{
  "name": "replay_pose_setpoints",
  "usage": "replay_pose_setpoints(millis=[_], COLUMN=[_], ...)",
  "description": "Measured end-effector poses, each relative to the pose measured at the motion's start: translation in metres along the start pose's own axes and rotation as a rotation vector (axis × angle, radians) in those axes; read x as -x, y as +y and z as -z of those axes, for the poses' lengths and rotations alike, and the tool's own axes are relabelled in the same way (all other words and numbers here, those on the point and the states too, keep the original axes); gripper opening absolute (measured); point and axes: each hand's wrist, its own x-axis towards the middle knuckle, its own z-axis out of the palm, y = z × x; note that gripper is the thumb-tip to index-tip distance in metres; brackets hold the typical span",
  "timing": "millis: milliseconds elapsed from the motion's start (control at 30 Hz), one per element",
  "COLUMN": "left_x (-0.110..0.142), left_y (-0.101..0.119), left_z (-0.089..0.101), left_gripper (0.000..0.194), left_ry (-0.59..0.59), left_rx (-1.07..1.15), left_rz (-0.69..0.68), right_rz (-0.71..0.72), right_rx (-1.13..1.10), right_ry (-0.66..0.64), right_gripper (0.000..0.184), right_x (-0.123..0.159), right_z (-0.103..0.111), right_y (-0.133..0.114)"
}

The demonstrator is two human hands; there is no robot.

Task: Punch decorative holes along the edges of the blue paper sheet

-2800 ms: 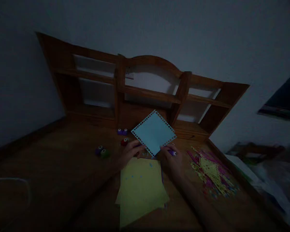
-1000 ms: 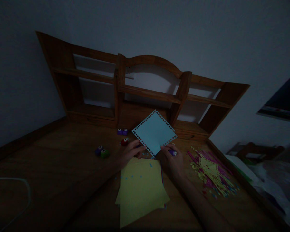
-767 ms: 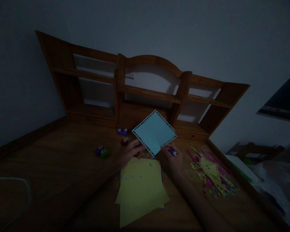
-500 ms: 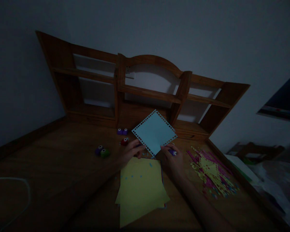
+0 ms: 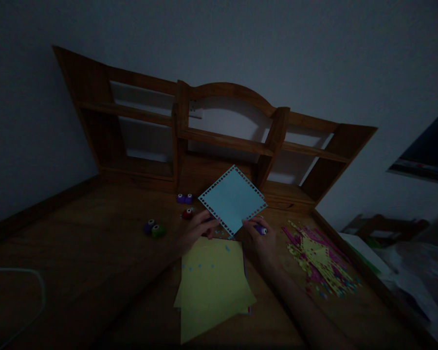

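Note:
A square sheet of blue paper (image 5: 232, 200) is held up cornerwise, with small cut-out shapes punched along its edges. My left hand (image 5: 201, 226) is closed on the paper's lower left edge; something dark shows at its fingertips, too dim to name. My right hand (image 5: 261, 240) is wrapped round a purple craft punch (image 5: 261, 229) at the lower right edge of the sheet. Below lie overlapping yellow sheets (image 5: 213, 287) with several small blue paper bits on them. More blue bits (image 5: 222, 234) lie just under the sheet's lower corner.
Two purple punches (image 5: 184, 198), a red one (image 5: 187, 214) and a green one (image 5: 158, 231) beside a dark purple one (image 5: 150, 225) stand at left. A heap of yellow and pink punched strips (image 5: 317, 257) lies at right. A wooden shelf (image 5: 226, 141) stands behind.

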Motion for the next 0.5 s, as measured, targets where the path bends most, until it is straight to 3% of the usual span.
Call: replay_pose_setpoints(millis=[267,500], left_x=[0.0004,0.0009], left_y=[-0.0004,0.0008], left_z=[-0.0002,-0.0003], left_gripper=[0.041,0.038], left_ry=[0.002,-0.004], left_rx=[-0.002,-0.006], left_rz=[0.009,0.001], right_rz=[0.046,-0.006], right_rx=[0.020,-0.001], right_ry=[0.009,0.008], right_gripper=[0.026,0.029], right_x=[0.0000,0.0007], right_z=[-0.0001,-0.0008], right_y=[-0.0017,-0.0033])
